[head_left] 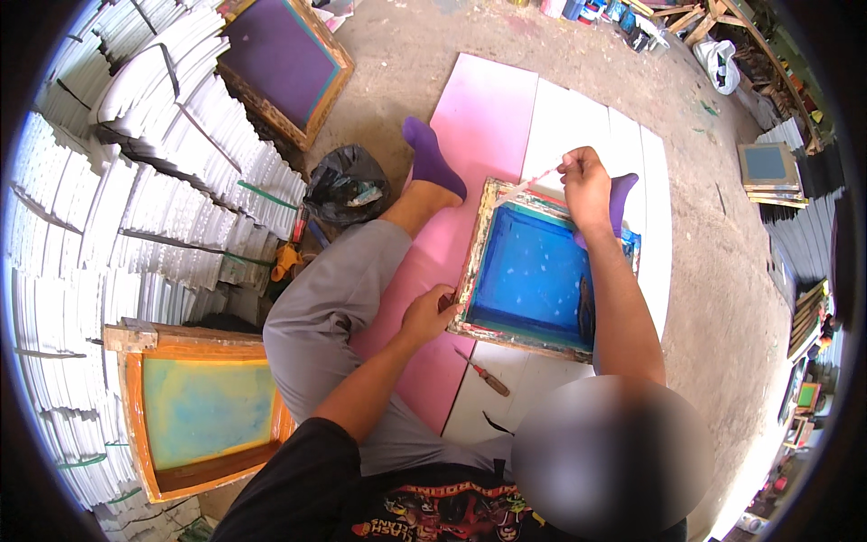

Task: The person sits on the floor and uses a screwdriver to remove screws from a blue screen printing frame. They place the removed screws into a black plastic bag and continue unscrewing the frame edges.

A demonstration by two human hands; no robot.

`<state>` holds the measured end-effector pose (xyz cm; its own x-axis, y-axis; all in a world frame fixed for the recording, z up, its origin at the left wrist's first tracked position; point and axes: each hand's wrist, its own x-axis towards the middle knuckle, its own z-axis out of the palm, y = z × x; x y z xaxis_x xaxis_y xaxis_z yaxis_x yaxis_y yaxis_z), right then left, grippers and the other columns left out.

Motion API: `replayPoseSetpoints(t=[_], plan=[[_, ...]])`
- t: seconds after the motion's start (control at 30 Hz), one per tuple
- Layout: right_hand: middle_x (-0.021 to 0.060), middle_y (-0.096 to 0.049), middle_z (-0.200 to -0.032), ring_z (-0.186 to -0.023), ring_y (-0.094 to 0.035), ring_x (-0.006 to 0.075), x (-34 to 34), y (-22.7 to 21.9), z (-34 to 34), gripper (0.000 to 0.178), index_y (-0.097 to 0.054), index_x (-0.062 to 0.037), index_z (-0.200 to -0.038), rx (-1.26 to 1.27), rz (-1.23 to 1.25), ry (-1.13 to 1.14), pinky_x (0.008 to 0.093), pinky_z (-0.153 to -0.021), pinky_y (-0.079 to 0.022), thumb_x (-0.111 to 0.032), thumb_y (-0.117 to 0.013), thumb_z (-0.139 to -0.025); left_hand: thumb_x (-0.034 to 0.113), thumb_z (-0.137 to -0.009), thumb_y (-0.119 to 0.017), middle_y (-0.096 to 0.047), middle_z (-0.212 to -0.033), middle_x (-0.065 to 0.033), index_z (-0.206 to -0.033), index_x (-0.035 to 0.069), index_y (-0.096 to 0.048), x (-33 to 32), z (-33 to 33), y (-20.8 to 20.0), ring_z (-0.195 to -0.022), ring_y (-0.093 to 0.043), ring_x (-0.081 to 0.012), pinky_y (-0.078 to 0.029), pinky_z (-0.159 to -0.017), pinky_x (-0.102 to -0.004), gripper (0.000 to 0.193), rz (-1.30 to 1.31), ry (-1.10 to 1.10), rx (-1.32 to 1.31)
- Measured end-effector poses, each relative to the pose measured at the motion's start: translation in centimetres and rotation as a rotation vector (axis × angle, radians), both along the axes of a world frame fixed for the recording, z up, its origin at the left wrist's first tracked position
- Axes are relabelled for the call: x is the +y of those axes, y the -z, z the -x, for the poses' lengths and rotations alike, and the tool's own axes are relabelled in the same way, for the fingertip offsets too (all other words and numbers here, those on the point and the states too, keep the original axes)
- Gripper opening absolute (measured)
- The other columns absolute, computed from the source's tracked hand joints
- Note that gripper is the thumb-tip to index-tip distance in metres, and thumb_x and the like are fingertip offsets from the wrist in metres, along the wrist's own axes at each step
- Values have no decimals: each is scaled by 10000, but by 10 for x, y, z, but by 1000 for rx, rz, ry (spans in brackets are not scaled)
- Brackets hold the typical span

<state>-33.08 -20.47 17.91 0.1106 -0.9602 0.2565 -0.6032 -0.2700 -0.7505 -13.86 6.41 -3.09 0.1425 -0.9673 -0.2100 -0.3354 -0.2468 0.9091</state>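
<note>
A silk-screen frame with a paint-stained wooden border and blue mesh lies tilted in front of me. My left hand is closed on its left edge; a small dark reddish patch shows at the fingers, too unclear to name. Above the far side, my right hand pinches the end of a pale strip of tape. The strip runs slanting down to the frame's far left corner. A dark narrow object lies along the right inner side of the frame, partly behind my forearm.
Pink and white boards lie beneath the frame and my legs. A screwdriver rests on them near me. Left are a black plastic bag, stacked white sheets, a yellow-green screen and a purple screen. More screens stand right.
</note>
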Motion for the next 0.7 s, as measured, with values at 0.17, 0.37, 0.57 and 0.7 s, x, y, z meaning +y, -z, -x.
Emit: replayPoseSetpoints(t=[0.17, 0.37, 0.57, 0.7], plan=[[101, -705, -866, -727, -641, 141, -18, -28, 8, 142, -590, 1, -1070, -89, 53, 48, 306, -674, -539, -130, -539, -1084, 302, -917, -787, -745, -929, -107, -1204, 53, -651, -2, 1, -18, -825, -713, -236, -551, -770, -373, 403, -64, 13, -7], [49, -665, -813, -698, -592, 95, 1, -45, 2, 80, -628, -21, -1036, -208, -109, -163, 270, -636, -501, -51, -554, -1031, 278, -874, -825, -748, -1024, -118, -1223, 47, -654, -4, -5, -15, -922, -714, -263, -549, -842, -390, 451, -78, -12, -3], [24, -720, -851, -760, -639, 76, 94, 1, -26, 71, -675, -58, -954, -300, -556, -640, 248, -639, -482, -83, -624, -995, 236, -858, -823, -671, -1229, -177, -1255, 25, -638, -37, 0, -104, -1123, -627, -371, -473, -989, -443, 486, 629, -249, -257], [18, -707, -810, -716, -619, 67, 122, 32, -48, 113, -690, -42, -933, -244, -680, -619, 250, -616, -470, -137, -657, -987, 173, -896, -763, -680, -1014, -184, -1103, 13, -665, -38, -8, -109, -937, -637, -392, -483, -837, -462, 279, 664, -75, -115]])
